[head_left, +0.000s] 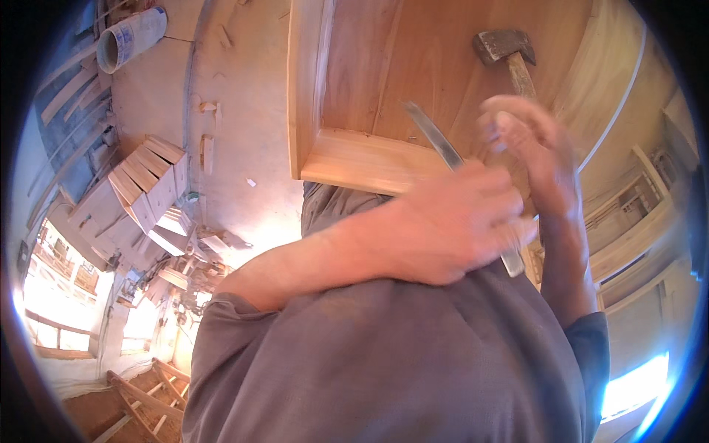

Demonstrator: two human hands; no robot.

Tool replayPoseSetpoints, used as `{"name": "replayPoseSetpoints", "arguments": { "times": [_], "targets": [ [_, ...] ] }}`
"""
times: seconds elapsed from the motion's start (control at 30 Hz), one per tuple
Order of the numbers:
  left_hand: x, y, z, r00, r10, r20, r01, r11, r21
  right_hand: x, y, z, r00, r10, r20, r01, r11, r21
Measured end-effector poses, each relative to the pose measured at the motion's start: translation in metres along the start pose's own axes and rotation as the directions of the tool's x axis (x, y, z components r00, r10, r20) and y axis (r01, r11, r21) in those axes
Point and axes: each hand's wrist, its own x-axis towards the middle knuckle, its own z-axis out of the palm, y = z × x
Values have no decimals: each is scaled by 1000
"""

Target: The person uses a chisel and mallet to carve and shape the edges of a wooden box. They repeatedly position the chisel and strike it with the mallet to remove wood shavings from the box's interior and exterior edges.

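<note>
- Right now I see my left hand [450, 221] crossed over my grey shirt [391, 354], fingers curled shut around a long flat metal chisel [436, 136]; its blade runs up and left from the fist onto the wooden frame [354, 159], and its lower end pokes out below the fingers.
- My right hand [528, 144] is blurred, just right of the chisel; it looks closed round the wooden handle of a hammer [509, 52], though I cannot tell the grip for sure.
- That hammer's dark metal head sits above the right hand, over the pale panel inside the wooden frame.
- Left of the wooden frame, well apart, a stack of wooden boxes [148, 184] lies on the dusty floor [236, 111], with small wood scraps scattered between.
- Further up and left of the frame, a white cylinder-shaped roll [133, 37] lies by a bundle of thin wooden slats [70, 92].
</note>
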Motion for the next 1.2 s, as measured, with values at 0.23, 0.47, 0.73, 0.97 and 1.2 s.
{"name": "replayPoseSetpoints", "arguments": {
  "times": [0.23,0.47,0.73,0.97,1.2],
  "targets": [
    [-14,-3,31,994,5,111,15,985,-171,17,31,33,800,348,489,-442,893,87],
    [-23,2,42,1000,13,23,-13,1000,-20,32,7,68,672,483,560,-219,853,-474],
    [-113,-30,-44,163,-249,-955,335,924,-184,37,36,95,871,-126,474,461,541,-703],
    [-138,-88,-32,44,-434,-900,139,894,-425,49,38,118,846,-186,500,530,408,-743],
    [-129,-90,-31,50,-442,-896,235,877,-419,54,44,121,869,-136,475,494,273,-826]
  ]
}}
